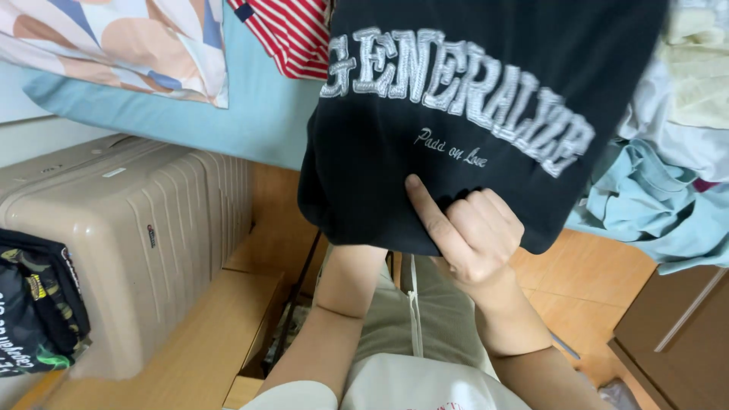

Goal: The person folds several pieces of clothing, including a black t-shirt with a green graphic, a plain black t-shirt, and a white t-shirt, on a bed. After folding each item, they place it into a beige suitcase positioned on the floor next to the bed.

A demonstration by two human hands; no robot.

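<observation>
A black folded shirt (471, 114) with pale stitched lettering hangs in front of me over the edge of a bed. My right hand (467, 231) grips its lower hem, forefinger stretched up against the cloth and the other fingers curled. My left forearm (342, 304) goes up under the shirt; the left hand is hidden behind the fabric, so its grip cannot be seen.
A beige hard suitcase (129, 228) lies at the left with a black printed bag (34, 304) on it. A blue bed sheet (250, 106), a patterned pillow (129, 42), a red striped garment (292, 34) and a heap of pale clothes (676, 144) surround the shirt. A brown drawer unit (676, 334) stands low right.
</observation>
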